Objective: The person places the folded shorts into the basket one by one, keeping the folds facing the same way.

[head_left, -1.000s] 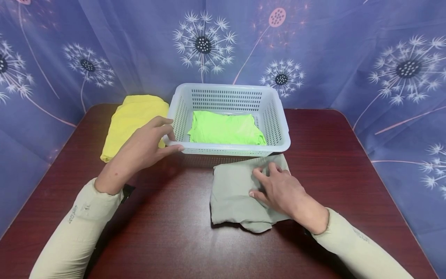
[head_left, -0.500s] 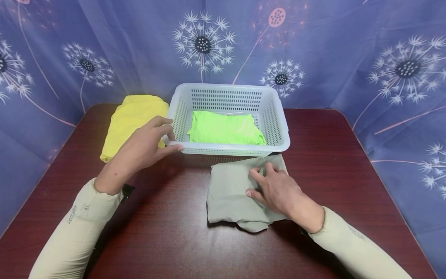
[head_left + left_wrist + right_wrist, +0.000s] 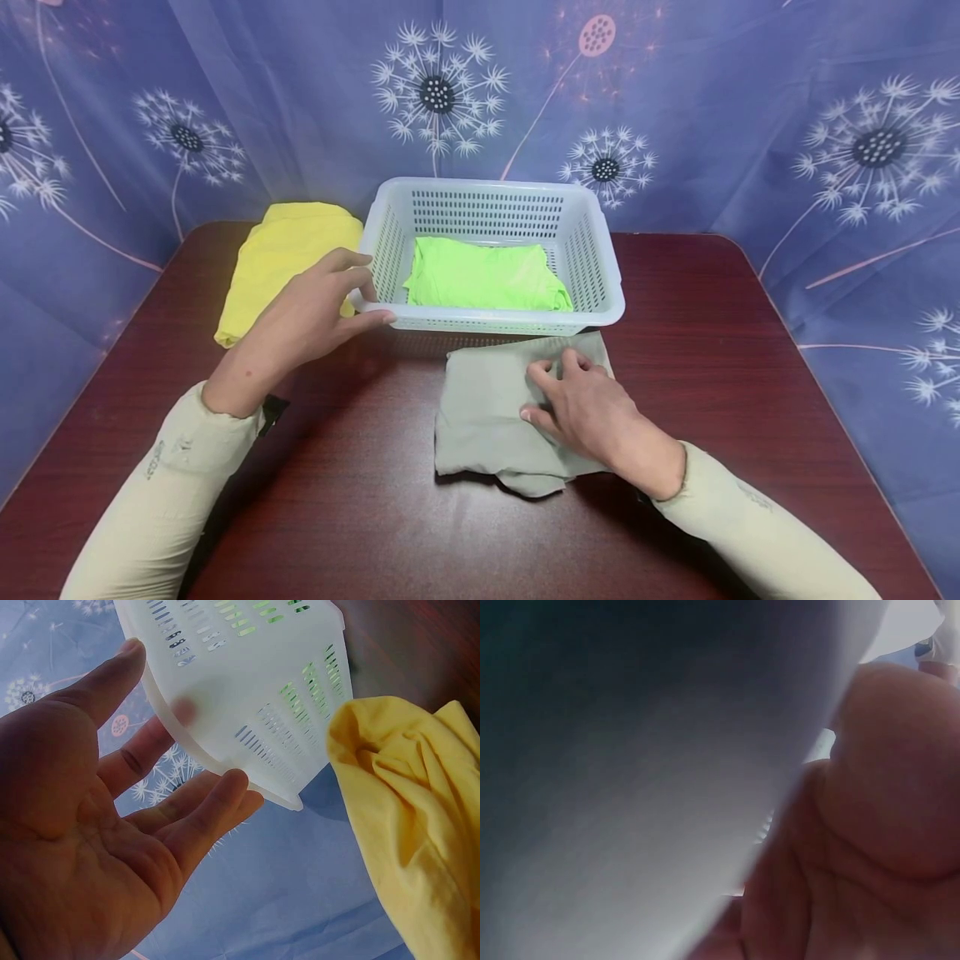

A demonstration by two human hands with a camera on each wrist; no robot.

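My left hand [image 3: 318, 304] holds the near left corner of a pale plastic basket [image 3: 487, 318]. The left wrist view shows its thumb at the rim of the basket [image 3: 225, 712] and one finger passing behind the translucent wall. A folded bright green cloth [image 3: 483, 279] lies inside the basket. In front of it, a folded grey cloth [image 3: 480, 408] lies on the table with its back edge close to the basket. My right hand [image 3: 588, 408] rests on the grey cloth's right half, fingers spread and bent, tips pressing down. In the right wrist view, blurred cloth [image 3: 630, 810] hides most of the fingers.
A folded yellow cloth [image 3: 288, 250] lies left of the basket, partly behind the left hand. The dark red wooden table [image 3: 337, 500] ends at a blue curtain [image 3: 300, 83] printed with dandelions, which stands behind and along both sides.
My right hand has slid leftward, carrying the grey cloth with it along the basket's front. The left hand and the basket have stayed in place.
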